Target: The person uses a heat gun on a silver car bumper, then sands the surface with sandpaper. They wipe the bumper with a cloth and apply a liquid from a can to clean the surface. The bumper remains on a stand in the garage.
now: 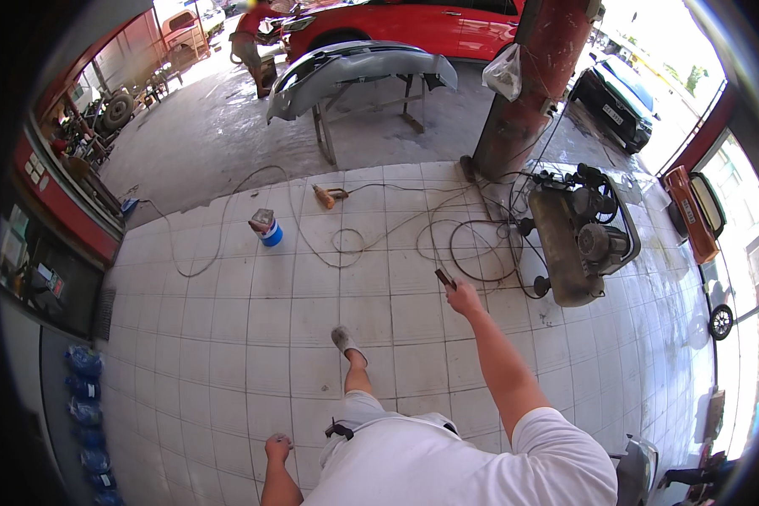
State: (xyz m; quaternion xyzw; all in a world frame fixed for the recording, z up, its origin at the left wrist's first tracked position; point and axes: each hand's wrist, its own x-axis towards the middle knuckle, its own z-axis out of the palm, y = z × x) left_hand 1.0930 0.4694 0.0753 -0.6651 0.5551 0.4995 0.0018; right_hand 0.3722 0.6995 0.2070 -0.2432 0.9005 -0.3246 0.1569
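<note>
My right hand (462, 297) is stretched out ahead over the tiled floor. It is closed around a small, narrow dark object (444, 277) with a flat, straight-edged shape; its exact kind is unclear. Low at my left side hangs my left hand (279, 445), its fingers curled in. Whatever may be inside them is hidden. On the tiles ahead to the left stands a blue and white can (269, 233) with a greyish thing on top. An orange corded power tool (325, 197) lies beyond it.
A tank air compressor (569, 244) stands at the right, beside coiled hoses (472, 250) and a red pillar (531, 93). Ahead, a grey car bumper (363, 78) rests on a trestle (323, 135). Another person (249, 42) is near a red car (405, 29). Blue-tinted bottles (84, 388) line the left wall.
</note>
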